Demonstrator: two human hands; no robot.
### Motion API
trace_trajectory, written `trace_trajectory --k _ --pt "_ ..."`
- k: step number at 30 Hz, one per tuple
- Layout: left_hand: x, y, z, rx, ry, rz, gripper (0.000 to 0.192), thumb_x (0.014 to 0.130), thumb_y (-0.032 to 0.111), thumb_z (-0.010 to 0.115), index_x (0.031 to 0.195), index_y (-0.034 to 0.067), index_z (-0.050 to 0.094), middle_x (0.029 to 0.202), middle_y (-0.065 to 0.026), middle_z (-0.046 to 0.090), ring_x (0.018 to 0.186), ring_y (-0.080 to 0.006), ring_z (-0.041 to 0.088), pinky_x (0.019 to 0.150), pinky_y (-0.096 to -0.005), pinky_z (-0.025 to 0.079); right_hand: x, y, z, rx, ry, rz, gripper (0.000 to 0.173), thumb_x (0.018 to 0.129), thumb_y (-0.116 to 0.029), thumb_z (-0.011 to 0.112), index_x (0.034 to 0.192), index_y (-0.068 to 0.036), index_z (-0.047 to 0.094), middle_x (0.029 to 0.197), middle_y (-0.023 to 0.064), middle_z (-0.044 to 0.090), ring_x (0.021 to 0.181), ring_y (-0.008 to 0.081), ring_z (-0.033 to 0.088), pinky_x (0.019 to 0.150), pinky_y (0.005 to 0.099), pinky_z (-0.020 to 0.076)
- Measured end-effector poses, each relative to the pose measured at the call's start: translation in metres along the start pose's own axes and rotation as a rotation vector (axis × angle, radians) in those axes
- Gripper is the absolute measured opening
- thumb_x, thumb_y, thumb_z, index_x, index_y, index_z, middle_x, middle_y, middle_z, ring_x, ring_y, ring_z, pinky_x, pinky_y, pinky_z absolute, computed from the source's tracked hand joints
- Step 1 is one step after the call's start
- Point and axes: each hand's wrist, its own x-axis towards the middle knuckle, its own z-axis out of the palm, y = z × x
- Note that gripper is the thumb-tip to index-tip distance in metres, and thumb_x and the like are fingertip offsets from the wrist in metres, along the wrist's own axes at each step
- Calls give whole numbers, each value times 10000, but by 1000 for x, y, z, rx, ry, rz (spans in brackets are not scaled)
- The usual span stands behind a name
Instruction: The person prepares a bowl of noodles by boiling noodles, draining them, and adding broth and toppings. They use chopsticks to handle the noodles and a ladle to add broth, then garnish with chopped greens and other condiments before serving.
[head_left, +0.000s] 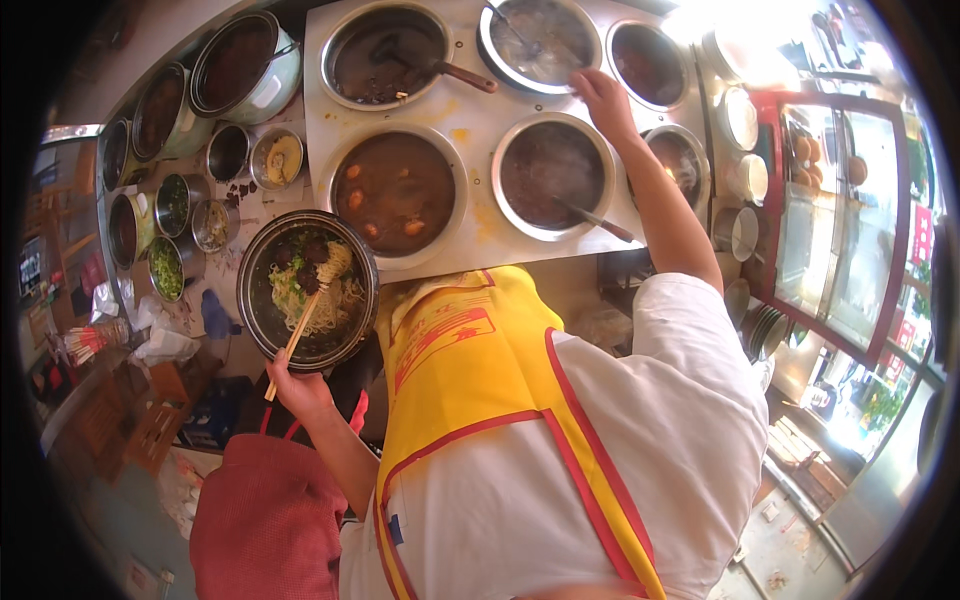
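My left hand (298, 386) is at the near rim of a large dark bowl (247, 300), with a pair of wooden chopsticks (301, 328) against its fingers. The chopsticks' tips reach into pale noodles (324, 311) with chopped greens and dark brown pieces. My right hand (596, 94) is at the near right rim of a steaming pot of cloudy broth (544, 45); its fingers are bent, and whether they hold anything is unclear. A metal ladle (517, 30) leans in that pot, away from the hand.
Sunken pots surround my hands: dark sauce with a wooden-handled ladle (469, 77), brown broth with eggs (394, 195), and a steaming dark pot (553, 174) with another ladle. Left stand bowls of chopped greens (166, 268) and lidless pots (259, 86). A red-framed glass cabinet (832, 217) is at right.
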Motion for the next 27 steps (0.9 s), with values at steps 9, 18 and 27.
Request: trace_trajectory --k 9,18,27 --pt "-53 -43 -20 -51 -101 -35 346 850 106 495 1181 8 520 1103 -98 582 976 -201 588 820 -347 500 -202 100 -59 230 -373 864 370 904 -338 543 860 14 647 751 129 662 643 230 646 568 320 528" --pt "-125 -83 -47 -124 -140 -71 170 822 47 552 990 27 570 938 -51 597 859 -153 587 757 -291 494 -220 61 23 1202 -522 1259 196 916 -152 472 867 18 557 752 97 634 541 94 528 429 182 433" --pt "-161 -85 -64 -119 -95 -22 155 831 42 525 977 14 568 915 -41 584 857 -150 575 767 -299 481 -270 49 29 323 -386 685 145 859 -143 523 846 0 545 650 81 570 472 154 535 379 287 391"
